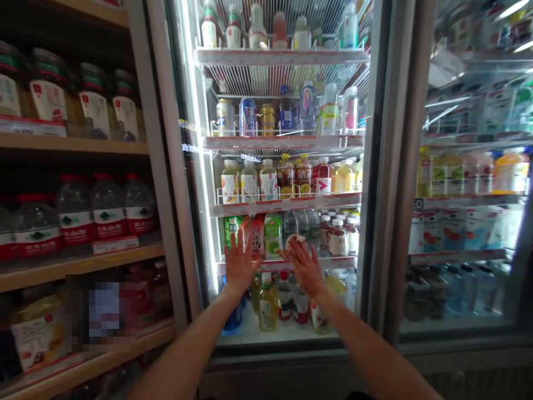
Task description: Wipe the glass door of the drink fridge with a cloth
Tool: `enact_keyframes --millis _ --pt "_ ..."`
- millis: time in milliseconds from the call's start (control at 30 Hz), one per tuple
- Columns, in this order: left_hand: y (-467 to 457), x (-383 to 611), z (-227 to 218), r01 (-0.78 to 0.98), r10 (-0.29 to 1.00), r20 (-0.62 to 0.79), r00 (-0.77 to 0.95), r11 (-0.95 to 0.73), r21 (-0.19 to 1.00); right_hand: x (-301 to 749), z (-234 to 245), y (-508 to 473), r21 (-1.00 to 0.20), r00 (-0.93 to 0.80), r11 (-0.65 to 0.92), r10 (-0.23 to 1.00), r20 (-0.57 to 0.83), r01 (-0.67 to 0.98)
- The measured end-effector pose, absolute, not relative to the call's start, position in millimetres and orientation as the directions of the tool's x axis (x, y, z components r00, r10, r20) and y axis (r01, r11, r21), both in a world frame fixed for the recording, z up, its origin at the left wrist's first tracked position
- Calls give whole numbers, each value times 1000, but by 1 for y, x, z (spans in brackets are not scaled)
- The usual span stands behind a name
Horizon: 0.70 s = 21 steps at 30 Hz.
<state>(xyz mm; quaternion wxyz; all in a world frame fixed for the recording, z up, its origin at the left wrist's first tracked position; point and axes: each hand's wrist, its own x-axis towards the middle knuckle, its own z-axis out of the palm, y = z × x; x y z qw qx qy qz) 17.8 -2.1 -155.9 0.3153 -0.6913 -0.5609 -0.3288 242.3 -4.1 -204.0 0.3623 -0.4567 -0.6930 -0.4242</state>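
A tall drinks fridge with a glass door (287,222) stands in front of me, its lit shelves showing through. My left hand (240,265) is raised with fingers spread, palm toward the glass, in front of the green and red drink packs (255,236). A faint reflection of its fingers shows just above. My right hand (306,269) is up on the other side, fingers stretched over a small pale cloth (295,240) held against the glass. Behind it are large clear bottles (306,225). Whether the left palm touches the glass I cannot tell.
Wooden shelves (79,266) with red-capped water bottles (109,205) and bottled drinks run along the left. A metal door frame (397,166) separates a second glass-fronted fridge (462,255) on the right. A blurred-out patch (104,311) covers part of the lower left shelf.
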Motion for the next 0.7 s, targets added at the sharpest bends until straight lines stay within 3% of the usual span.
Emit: enact_keyframes --millis 67,167,200,267,400,500,567,700 --pt "-2 16 -159 979 572 802 173 -188 -77 272 -204 -7 144 -186 152 317 930 978" --pt "-3 20 -164 977 577 797 179 -201 -74 313 -202 -12 -213 209 -10 247 946 977" --pt "-4 22 -166 978 581 796 170 -198 -64 315 -202 -14 -282 283 -35 233 930 959" --pt "-6 25 -169 980 582 798 158 -192 -54 300 -208 -15 -248 243 -16 272 931 969" --pt "-6 23 -171 979 570 803 176 -185 -83 243 -232 -14 202 -273 208 408 871 957" --pt "-5 17 -172 978 564 803 192 -182 -106 247 -233 -14 370 -473 307 417 776 877" --pt "-3 14 -173 973 564 797 216 -193 -127 274 -217 -14 307 -378 231 405 833 923" --pt "-3 11 -173 968 575 783 234 -209 -136 318 -188 -13 -34 40 -25 291 956 999"
